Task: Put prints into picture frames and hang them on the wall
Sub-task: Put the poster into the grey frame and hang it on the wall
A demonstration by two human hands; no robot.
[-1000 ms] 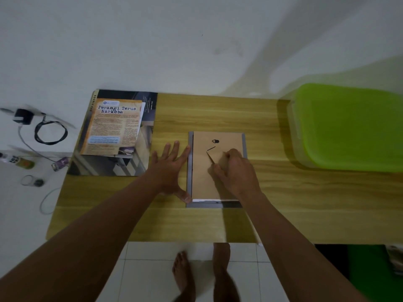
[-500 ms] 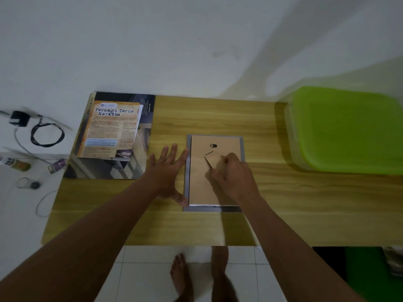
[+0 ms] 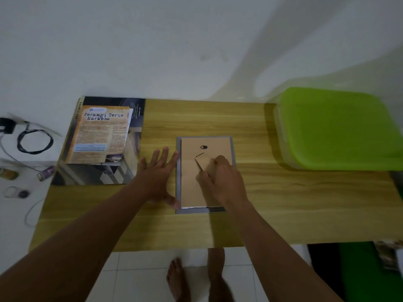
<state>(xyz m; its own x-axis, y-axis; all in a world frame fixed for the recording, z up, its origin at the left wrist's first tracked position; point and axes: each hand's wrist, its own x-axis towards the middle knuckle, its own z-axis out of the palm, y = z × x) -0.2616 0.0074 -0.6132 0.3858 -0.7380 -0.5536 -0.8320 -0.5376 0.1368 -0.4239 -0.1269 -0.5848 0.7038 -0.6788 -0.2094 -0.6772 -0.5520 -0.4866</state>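
A grey picture frame (image 3: pixel 178 211) lies face down in the middle of the wooden table (image 3: pixel 283 203), its brown backing board (image 3: pixel 189 188) on top. A cardboard stand flap (image 3: pixel 204 162) sticks up from the board below a small dark hanger (image 3: pixel 204 147). My right hand (image 3: pixel 222 182) rests on the board and pinches the flap. Flat on the table, my left hand (image 3: pixel 159 179) has straight fingers, its thumb and forefinger touching the frame's left edge. A thin white edge shows under the board's near end.
A printed sheet (image 3: pixel 102 134) titled "Perangi Terus Narkoba" lies on a larger dark print (image 3: pixel 91 173) at the table's left end. A lime-green plastic box (image 3: pixel 340 129) fills the right end. Cables (image 3: pixel 35 141) and small items lie on the floor at left. The white wall rises behind.
The backing board has slid a little toward the far end of the frame under my right hand. My left hand stays against the frame's left edge.
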